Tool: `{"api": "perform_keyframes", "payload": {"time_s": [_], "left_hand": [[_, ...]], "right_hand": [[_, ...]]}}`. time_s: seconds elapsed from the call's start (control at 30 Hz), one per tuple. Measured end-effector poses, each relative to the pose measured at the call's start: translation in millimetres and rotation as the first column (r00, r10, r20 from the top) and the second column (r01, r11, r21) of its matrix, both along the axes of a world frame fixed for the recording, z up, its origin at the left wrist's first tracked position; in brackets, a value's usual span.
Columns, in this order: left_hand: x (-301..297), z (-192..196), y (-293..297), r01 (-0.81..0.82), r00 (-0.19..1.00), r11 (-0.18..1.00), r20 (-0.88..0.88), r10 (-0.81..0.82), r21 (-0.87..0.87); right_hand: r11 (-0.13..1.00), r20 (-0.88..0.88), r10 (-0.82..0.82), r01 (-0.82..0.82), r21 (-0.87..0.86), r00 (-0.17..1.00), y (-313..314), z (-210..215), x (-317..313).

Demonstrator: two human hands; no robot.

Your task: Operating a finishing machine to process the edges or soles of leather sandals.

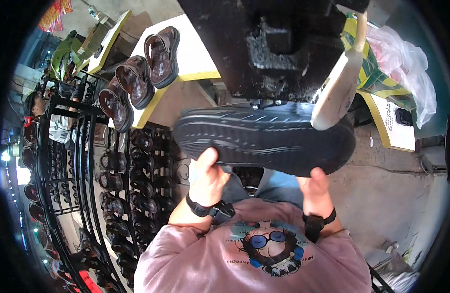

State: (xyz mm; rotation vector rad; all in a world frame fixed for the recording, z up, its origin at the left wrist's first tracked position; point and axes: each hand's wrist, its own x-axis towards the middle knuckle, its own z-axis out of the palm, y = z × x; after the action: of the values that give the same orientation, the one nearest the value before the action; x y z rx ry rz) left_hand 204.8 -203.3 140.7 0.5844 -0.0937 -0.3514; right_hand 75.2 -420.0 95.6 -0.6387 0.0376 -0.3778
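A black sandal or shoe (264, 139) is held crosswise in front of me, its grooved black sole turned up into view. My left hand (210, 178) grips its left end from below, the thumb pressed on the sole's near edge. Near the other end, my right hand (315, 188) holds that same edge with its thumb; its other fingers are hidden underneath. Directly beyond the sole is the dark, worn head of a machine (283, 53). A pale, curved lever (337, 88) hangs down at the machine's right and overlaps the sole's far edge.
Three brown sandals (161, 56) stand on a white, yellow-edged table (195, 49) at the far left. A black rack (49, 146) with many sandals fills the left side. At right, a green-yellow bag and clear plastic bag (400, 58) sit by a small black object (404, 116).
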Motion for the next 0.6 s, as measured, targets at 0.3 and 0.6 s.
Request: {"api": "perform_keyframes", "payload": {"time_s": [0.3,0.6], "left_hand": [[75.8,63.6,70.8,-0.271,0.889,0.945,0.425,0.173,0.183],[54.2,87.4,28.7,-0.111,0.807,0.594,0.421,-0.415,0.797]], "right_hand": [[0.99,-0.103,0.112,-0.12,-0.075,0.988,65.7,41.5,44.4],[0.877,-0.076,0.163,-0.18,-0.445,0.984,45.1,72.3,75.5]]}}
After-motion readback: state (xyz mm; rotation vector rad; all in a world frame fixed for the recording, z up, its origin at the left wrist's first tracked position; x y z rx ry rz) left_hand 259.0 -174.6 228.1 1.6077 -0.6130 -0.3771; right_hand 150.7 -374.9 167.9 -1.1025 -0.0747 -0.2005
